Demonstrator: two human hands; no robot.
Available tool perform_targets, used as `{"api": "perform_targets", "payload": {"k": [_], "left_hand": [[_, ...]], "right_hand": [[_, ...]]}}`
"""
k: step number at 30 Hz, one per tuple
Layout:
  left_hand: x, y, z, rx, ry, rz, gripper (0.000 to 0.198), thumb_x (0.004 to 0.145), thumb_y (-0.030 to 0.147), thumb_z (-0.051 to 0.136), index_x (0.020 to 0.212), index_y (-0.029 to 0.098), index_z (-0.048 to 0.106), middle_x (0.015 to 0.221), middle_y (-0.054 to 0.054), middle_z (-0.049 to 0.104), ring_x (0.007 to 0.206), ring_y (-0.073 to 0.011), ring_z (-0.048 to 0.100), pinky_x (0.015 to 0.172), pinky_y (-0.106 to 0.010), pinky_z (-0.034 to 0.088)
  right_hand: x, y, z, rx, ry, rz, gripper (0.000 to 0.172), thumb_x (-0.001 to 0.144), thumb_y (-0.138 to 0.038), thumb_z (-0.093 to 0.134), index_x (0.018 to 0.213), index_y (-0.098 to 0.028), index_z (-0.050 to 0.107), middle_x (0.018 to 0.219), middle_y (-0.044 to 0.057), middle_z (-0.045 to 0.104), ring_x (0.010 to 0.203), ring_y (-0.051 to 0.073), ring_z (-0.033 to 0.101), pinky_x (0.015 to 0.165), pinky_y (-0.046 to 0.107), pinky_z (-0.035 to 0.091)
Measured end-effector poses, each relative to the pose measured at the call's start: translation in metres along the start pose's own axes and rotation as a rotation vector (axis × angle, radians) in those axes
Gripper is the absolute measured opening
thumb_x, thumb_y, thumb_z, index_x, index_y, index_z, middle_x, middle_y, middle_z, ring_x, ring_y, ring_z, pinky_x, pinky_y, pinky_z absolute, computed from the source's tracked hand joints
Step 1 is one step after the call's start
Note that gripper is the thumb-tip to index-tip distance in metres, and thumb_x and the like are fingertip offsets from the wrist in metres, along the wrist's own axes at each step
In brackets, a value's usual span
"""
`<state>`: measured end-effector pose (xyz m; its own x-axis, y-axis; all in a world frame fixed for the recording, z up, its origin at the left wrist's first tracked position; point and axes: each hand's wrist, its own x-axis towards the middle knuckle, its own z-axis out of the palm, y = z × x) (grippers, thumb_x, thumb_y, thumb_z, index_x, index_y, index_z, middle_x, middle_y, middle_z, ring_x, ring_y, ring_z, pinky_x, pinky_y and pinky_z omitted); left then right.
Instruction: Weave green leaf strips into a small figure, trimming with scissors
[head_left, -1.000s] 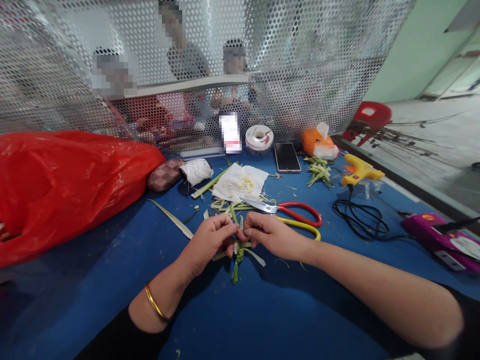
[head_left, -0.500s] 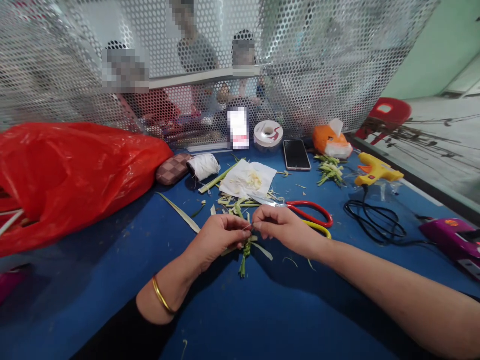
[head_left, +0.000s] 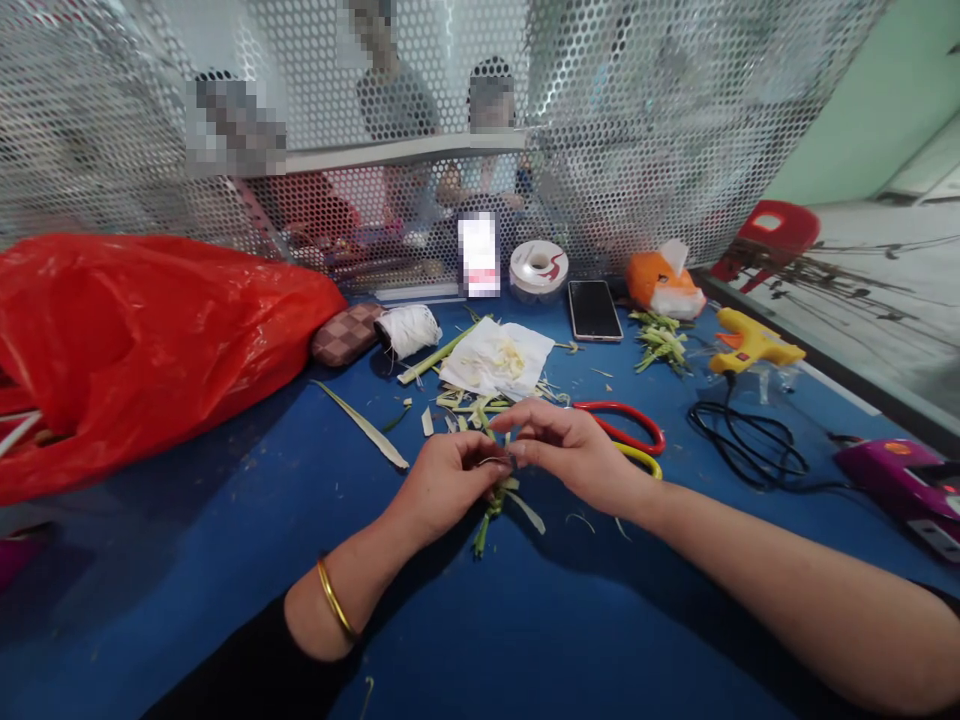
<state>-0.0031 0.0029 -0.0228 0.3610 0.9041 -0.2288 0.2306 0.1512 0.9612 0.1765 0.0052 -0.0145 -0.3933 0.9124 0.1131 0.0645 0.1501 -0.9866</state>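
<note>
My left hand (head_left: 444, 483) and my right hand (head_left: 564, 448) meet over the blue table (head_left: 525, 620), fingertips pinched together on a small woven piece of green leaf strips (head_left: 491, 505). The piece's plaited tail hangs down toward me below the fingers, and loose strip ends stick out to the right. A gold bangle sits on my left wrist. Just behind my right hand lie red-handled scissors (head_left: 626, 428) and a yellow-handled pair (head_left: 637, 457).
A big red plastic bag (head_left: 142, 340) fills the left. Behind the hands lie leaf scraps, a tissue (head_left: 499, 360), a thread ball (head_left: 409, 328), a tape roll (head_left: 538, 268), a phone (head_left: 593, 310), a yellow glue gun (head_left: 750, 345) with black cord, and a purple device (head_left: 900, 480). People sit beyond the perforated screen.
Both hands stayed pinched on the leaf piece. The right fingers shifted slightly left and over the top of it, and the left fingers curled closer around it.
</note>
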Motion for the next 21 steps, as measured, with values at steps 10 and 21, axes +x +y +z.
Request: {"api": "perform_targets", "payload": {"k": [10,21], "left_hand": [[0.002,-0.002,-0.001,-0.009,0.008,-0.017,0.01,0.067,0.023,0.066,0.071,0.016,0.06,0.06,0.002,0.058,0.05,-0.0091,0.054,0.052,-0.024,0.04],[0.0,0.008,0.0,-0.013,-0.002,-0.056,0.012,0.071,0.023,0.066,0.072,0.015,0.058,0.063,0.002,0.061,0.048,-0.0069,0.054,0.048,-0.02,0.037]], "right_hand": [[0.0,0.009,-0.001,-0.378,0.019,-0.181,0.009,0.082,-0.011,0.06,0.076,-0.019,0.061,0.076,0.0,0.056,0.071,0.012,0.053,0.065,0.026,0.041],[0.0,0.01,0.004,-0.184,-0.003,0.005,0.009,0.085,-0.019,0.049,0.076,-0.021,0.048,0.067,-0.002,0.054,0.062,0.012,0.053,0.06,0.027,0.043]]}}
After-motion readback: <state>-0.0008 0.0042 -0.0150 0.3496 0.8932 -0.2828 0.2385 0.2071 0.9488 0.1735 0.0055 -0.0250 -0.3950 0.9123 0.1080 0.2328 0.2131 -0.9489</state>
